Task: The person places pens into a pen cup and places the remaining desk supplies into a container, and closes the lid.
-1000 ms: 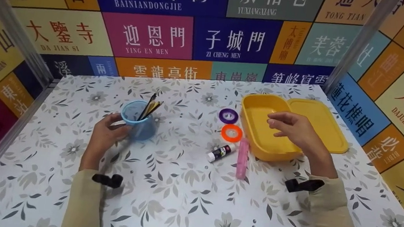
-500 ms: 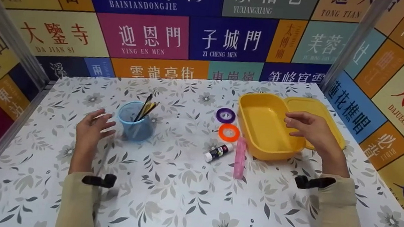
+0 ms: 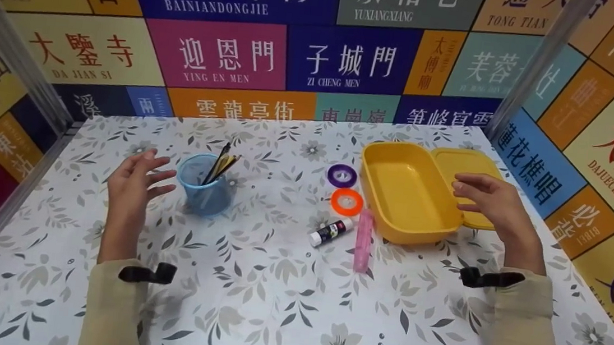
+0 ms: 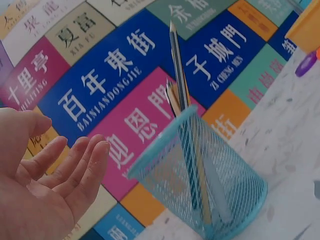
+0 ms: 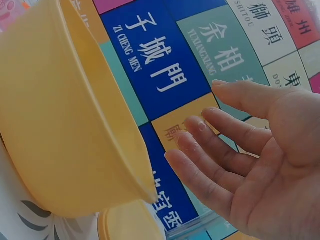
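Observation:
My left hand [image 3: 134, 184] is held in the air just left of a light blue mesh pen cup [image 3: 204, 196], fingers relaxed and holding nothing. Several pencils [image 4: 180, 75] lean inside the cup, which stands upright on the table. On the other side, my right hand [image 3: 492, 204] hovers with loosely bent fingers and nothing in them. It overlaps the flat yellow lid [image 3: 457, 161] in the head view, close to the right wall of a yellow box [image 3: 419, 234]. The box is bare inside. In the right wrist view its tall side [image 5: 65, 115] is left of the fingers.
Between cup and box lie a purple tape ring [image 3: 342, 176], an orange tape ring [image 3: 347, 202], a glue stick [image 3: 330, 232] and a pink bar-shaped item [image 3: 363, 243]. The flowered tablecloth [image 3: 249, 302] covers the table. Panels with Chinese lettering [image 3: 214, 53] wall the back and sides.
My left hand has let go of the pen cup and drawn back to the left. The right hand has moved right, from over the box to beside its right wall.

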The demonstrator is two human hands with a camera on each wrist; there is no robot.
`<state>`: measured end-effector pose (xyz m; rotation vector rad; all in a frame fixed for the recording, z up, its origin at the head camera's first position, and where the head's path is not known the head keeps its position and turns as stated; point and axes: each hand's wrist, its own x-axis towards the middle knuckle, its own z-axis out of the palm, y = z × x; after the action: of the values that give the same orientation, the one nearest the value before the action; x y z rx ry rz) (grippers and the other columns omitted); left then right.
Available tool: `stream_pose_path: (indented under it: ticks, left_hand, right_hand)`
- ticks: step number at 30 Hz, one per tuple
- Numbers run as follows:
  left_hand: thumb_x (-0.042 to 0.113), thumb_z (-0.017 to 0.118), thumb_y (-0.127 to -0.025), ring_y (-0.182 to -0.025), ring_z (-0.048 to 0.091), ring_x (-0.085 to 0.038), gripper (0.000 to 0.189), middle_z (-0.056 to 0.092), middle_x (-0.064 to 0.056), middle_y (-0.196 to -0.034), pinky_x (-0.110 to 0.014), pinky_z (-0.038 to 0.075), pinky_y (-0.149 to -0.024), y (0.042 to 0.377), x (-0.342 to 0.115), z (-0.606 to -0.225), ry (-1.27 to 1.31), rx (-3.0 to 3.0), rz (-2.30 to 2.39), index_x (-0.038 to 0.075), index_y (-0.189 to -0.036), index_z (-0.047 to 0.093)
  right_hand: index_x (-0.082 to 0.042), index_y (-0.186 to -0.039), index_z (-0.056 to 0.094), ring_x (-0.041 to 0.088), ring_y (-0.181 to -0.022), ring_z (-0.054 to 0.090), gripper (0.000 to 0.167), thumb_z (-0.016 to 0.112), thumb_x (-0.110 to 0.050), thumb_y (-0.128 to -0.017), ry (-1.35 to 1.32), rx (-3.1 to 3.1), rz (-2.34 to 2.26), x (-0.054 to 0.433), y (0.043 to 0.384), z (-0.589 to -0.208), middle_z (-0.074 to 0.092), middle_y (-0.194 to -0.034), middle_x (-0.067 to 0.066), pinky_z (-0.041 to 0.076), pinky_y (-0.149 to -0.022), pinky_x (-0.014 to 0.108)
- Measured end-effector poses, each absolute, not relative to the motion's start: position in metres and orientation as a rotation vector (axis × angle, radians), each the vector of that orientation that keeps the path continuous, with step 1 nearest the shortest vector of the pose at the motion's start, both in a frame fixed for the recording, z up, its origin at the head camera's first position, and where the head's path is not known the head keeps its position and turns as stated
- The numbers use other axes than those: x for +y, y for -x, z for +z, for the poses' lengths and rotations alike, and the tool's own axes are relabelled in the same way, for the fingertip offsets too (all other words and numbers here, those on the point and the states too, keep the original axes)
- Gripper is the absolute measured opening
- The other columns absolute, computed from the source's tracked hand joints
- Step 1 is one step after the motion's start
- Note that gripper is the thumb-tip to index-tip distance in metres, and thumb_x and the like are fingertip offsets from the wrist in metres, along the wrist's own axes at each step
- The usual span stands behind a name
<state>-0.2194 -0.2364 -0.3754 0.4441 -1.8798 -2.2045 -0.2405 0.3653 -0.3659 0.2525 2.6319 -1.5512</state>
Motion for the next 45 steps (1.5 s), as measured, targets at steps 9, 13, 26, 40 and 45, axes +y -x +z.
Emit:
stream_pose_path:
  ticks: [9, 13, 26, 40, 45]
  left_hand:
    - [0.039, 0.057, -0.101, -0.101, 0.071, -0.017, 0.042, 0.067, -0.004, -0.122, -0.025, 0.062, -0.079, 0.211, -0.212, -0.357, -0.322, -1.908, -2.173, 0.013, -0.134, 0.057]
    - [0.039, 0.059, -0.1, -0.1, 0.071, -0.017, 0.042, 0.067, -0.006, -0.122, -0.026, 0.062, -0.08, 0.209, -0.2, -0.353, -0.24, -1.971, -2.13, 0.013, -0.132, 0.058]
    - [0.033, 0.059, -0.101, -0.098, 0.073, -0.017, 0.042, 0.067, -0.01, -0.122, -0.029, 0.063, -0.078, 0.212, -0.163, -0.357, 0.012, -2.148, -2.124, 0.007, -0.134, 0.057]
    - [0.026, 0.054, -0.104, -0.095, 0.071, -0.015, 0.036, 0.064, -0.017, -0.128, -0.03, 0.063, -0.078, 0.213, -0.138, -0.373, 0.02, -2.295, -2.205, 0.009, -0.136, 0.055]
    - [0.028, 0.055, -0.103, -0.097, 0.072, -0.017, 0.037, 0.065, -0.015, -0.127, -0.031, 0.063, -0.077, 0.212, -0.13, -0.375, 0.065, -2.323, -2.209, 0.011, -0.137, 0.055]
  right_hand:
    - [-0.013, -0.145, 0.051, -0.001, -0.1, 0.062, 0.064, 0.064, -0.048, -0.093, -0.206, 2.617, -1.615, 0.385, 0.239, -0.37, 0.059, -0.115, -0.02, 0.059, -0.084, 0.018]
    - [-0.012, -0.146, 0.05, 0.002, -0.104, 0.061, 0.061, 0.063, -0.045, -0.095, -0.229, 2.608, -1.606, 0.392, 0.24, -0.375, 0.058, -0.115, -0.02, 0.059, -0.085, 0.019]
    - [-0.01, -0.152, 0.04, 0.005, -0.108, 0.058, 0.064, 0.06, -0.04, -0.099, -0.282, 2.564, -1.501, 0.397, 0.243, -0.39, 0.049, -0.144, 0.011, 0.056, -0.1, 0.036]
    - [-0.008, -0.153, 0.04, 0.023, -0.113, 0.057, 0.058, 0.056, -0.031, -0.102, -0.261, 2.508, -1.355, 0.39, 0.247, -0.39, 0.043, -0.152, 0.018, 0.059, -0.094, 0.029]
    - [-0.011, -0.154, 0.038, 0.028, -0.12, 0.053, 0.06, 0.058, -0.031, -0.101, -0.305, 2.48, -1.346, 0.389, 0.247, -0.391, 0.042, -0.154, 0.016, 0.057, -0.099, 0.032]
